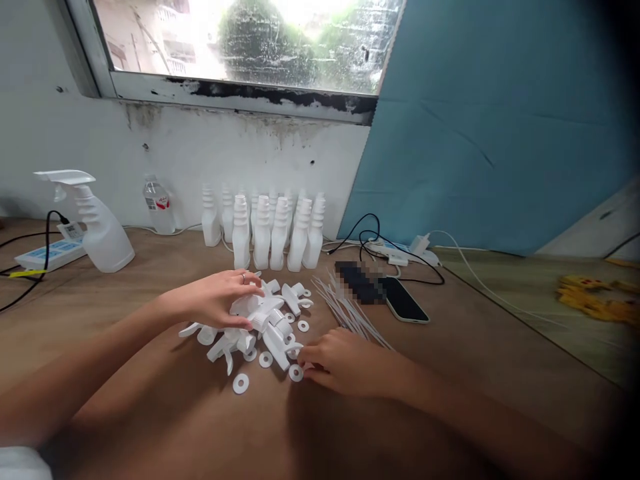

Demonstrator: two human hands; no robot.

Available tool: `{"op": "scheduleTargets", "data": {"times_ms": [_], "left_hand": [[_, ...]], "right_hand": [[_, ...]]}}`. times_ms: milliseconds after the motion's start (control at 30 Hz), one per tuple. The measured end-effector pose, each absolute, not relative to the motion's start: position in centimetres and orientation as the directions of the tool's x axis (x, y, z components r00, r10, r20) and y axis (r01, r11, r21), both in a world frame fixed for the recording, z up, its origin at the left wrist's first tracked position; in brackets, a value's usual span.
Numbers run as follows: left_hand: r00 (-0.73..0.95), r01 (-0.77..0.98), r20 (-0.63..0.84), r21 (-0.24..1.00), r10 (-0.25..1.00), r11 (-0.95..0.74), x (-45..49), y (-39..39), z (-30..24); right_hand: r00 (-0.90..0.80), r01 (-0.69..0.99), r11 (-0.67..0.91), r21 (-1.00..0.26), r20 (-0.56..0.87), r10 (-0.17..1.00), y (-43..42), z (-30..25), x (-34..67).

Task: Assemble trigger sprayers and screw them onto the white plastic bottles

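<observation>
Head fitted: one spray bottle | headless: white bottles | loose on counter: spray heads, washers | left hand: grip spread over heads | right hand: near washers, can't tell grip

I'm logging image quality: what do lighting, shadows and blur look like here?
Head view, all remarks: window glass partly blown out white; dark shadow on the brown tabletop below the right hand in frame; pixelation borders the smartphone; yellow item at far right too blurred to identify; right-hand corners fade to black.
</observation>
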State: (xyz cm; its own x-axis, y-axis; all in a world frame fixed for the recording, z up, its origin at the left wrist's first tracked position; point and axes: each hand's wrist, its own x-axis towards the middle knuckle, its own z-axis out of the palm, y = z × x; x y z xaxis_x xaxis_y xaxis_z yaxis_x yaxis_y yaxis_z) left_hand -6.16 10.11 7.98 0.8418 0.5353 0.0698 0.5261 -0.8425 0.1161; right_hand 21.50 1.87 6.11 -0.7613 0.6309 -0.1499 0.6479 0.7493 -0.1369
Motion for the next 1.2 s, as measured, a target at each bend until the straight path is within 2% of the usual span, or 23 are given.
{"op": "scheduleTargets", "data": {"times_ms": [133, 267, 333, 400, 500, 600, 733, 867, 933, 1000, 1067, 1200], "left_hand": [[0.828, 0.552, 0.045, 0.119, 0.560, -0.826, -6.5, 10.5, 7.8], [0.817, 0.567, 0.027, 0.146, 0.577, -0.810, -6.5, 10.7, 8.2], [0.803, 0.575, 0.071, 0.168, 0.592, -0.801, -6.4, 10.5, 8.6], [0.780, 0.572, 0.161, 0.208, 0.605, -0.793, -6.1, 10.0, 9.1], [0.752, 0.458, 0.337, 0.351, 0.567, -0.817, -4.9, 8.2, 9.4], [0.737, 0.191, 0.448, 0.579, 0.505, -0.793, -2.9, 5.5, 8.4], [0.771, -0.004, 0.366, 0.821, 0.521, -0.571, -0.3, 2.4, 5.1], [0.794, -0.025, 0.260, 0.917, 0.549, -0.398, 0.4, 1.5, 2.4], [0.798, -0.003, 0.209, 0.939, 0.565, -0.344, 0.3, 1.6, 1.7], [0.801, 0.025, 0.168, 0.950, 0.574, -0.312, 0.1, 1.7, 1.4], [0.802, 0.053, 0.138, 0.953, 0.581, -0.299, -0.1, 1.8, 1.3], [0.800, 0.078, 0.131, 0.945, 0.585, -0.319, -0.1, 1.8, 1.1]], "right_hand": [[-0.732, 0.679, 0.730, -0.070, -0.136, 0.668, 1.7, 5.1, 21.0], [-0.688, 0.724, 0.687, -0.061, -0.144, 0.711, 1.6, 4.6, 20.4], [-0.653, 0.757, 0.646, -0.101, -0.170, 0.738, 1.5, 4.8, 20.2], [-0.607, 0.794, 0.572, -0.206, -0.205, 0.768, 1.4, 5.2, 20.3], [-0.561, 0.805, 0.427, -0.412, -0.292, 0.775, 1.7, 5.7, 20.6], [-0.608, 0.738, 0.383, -0.555, -0.303, 0.734, 2.4, 5.8, 21.2], [-0.638, 0.632, 0.405, -0.661, -0.146, 0.756, 3.1, 6.6, 22.1], [-0.608, 0.478, 0.423, -0.770, 0.058, 0.792, 2.6, 8.5, 22.7], [-0.662, 0.371, 0.519, -0.770, 0.173, 0.730, 2.0, 8.8, 22.7], [-0.739, 0.268, 0.642, -0.719, 0.274, 0.616, 1.6, 8.3, 22.5], [-0.797, 0.194, 0.745, -0.638, 0.341, 0.499, 1.3, 7.2, 22.2], [-0.832, 0.147, 0.884, -0.444, 0.428, 0.353, 1.2, 5.1, 21.6]]}}
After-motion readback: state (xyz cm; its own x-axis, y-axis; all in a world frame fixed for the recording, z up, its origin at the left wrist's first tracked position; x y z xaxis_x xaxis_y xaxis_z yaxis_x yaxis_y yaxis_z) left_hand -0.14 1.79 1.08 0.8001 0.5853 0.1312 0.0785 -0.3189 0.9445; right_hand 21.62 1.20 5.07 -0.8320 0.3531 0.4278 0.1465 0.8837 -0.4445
